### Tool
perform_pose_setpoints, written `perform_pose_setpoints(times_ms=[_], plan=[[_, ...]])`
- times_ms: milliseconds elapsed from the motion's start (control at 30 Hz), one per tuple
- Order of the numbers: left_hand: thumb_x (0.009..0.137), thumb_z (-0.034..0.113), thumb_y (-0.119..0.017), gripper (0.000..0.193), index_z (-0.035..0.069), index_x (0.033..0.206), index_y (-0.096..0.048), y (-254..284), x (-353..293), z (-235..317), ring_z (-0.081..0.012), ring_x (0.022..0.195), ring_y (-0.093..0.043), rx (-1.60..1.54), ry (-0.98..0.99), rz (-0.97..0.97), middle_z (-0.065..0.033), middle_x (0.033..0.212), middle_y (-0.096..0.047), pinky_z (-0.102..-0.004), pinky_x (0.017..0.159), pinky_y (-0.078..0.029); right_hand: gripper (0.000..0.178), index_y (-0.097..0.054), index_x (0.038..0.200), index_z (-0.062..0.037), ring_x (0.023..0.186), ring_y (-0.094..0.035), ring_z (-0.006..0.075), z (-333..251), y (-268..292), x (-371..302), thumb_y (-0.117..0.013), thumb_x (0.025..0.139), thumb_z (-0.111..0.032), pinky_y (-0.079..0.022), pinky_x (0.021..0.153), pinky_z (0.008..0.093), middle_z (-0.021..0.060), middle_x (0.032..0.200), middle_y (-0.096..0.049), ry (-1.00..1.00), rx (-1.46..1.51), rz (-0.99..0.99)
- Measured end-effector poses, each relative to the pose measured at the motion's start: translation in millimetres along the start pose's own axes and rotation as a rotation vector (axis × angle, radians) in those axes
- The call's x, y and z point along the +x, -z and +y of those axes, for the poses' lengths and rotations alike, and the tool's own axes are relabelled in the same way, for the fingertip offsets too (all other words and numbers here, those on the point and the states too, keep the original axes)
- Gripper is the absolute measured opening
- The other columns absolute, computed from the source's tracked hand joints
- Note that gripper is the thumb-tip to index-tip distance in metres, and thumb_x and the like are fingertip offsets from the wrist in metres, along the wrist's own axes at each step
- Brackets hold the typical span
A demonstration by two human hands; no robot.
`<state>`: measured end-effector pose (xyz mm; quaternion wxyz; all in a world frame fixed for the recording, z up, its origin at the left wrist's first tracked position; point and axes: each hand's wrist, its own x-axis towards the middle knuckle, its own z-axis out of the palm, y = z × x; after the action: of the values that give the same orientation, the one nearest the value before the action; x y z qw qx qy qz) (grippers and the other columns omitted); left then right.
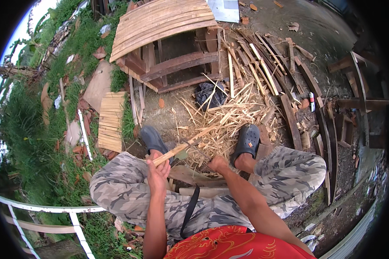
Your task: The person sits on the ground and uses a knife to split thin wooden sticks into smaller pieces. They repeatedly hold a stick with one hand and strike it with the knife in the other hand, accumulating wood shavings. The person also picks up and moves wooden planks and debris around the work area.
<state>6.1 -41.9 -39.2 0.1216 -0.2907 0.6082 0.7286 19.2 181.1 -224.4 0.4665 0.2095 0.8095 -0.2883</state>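
Observation:
My left hand (158, 173) is closed around the near end of a pale, split wooden strip (176, 150), which slants up and away to the right between my feet. In my right hand (219, 164) is a thin dark blade, apparently a knife (198, 149); its handle is hidden in my fist. The blade reaches up to the left and meets or crosses the strip about midway; whether it has cut in, I cannot tell. Below the strip lies a heap of pale wood shavings (229, 116), spread between my two dark clogs.
Ahead stands a wooden frame (181, 67) topped with slats (164, 21). A black plastic bag (210, 95) sits by the shavings. Dark boards (291, 123) and strips lie to the right. At left are a slatted panel (111, 121), grass and a white metal rail (52, 209).

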Motion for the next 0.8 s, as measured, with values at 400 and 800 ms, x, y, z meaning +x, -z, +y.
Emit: perform_pose_setpoints(times_ms=[400,800], plan=[[0.103,0.059,-0.029,0.077,-0.001,0.15,-0.027,1.2,-7.1,-9.4,-0.0329,0.131,-0.05,-0.041,-0.02,0.025,-0.0263,0.142,-0.045,-0.0398,0.109,-0.042,0.039,-0.072,0.102,-0.0053,0.089,-0.069,0.0377,-43.8,10.5,-43.7,-0.062,0.083,-0.038,-0.055,0.083,0.0464,0.0221,0.094,-0.071,0.419,-0.074,0.055],[0.101,0.062,-0.032,0.086,-0.006,0.151,-0.016,0.0,-11.6,-2.0,-0.0359,0.135,-0.045,-0.034,0.015,-0.033,-0.0298,0.146,-0.039,-0.0425,0.112,-0.037,0.036,-0.072,0.091,-0.0056,0.079,-0.069,0.0397,-51.6,-4.7,-28.4,-0.061,0.083,-0.039,-0.055,0.078,0.0477,0.025,0.084,-0.069,0.497,0.05,0.082]])
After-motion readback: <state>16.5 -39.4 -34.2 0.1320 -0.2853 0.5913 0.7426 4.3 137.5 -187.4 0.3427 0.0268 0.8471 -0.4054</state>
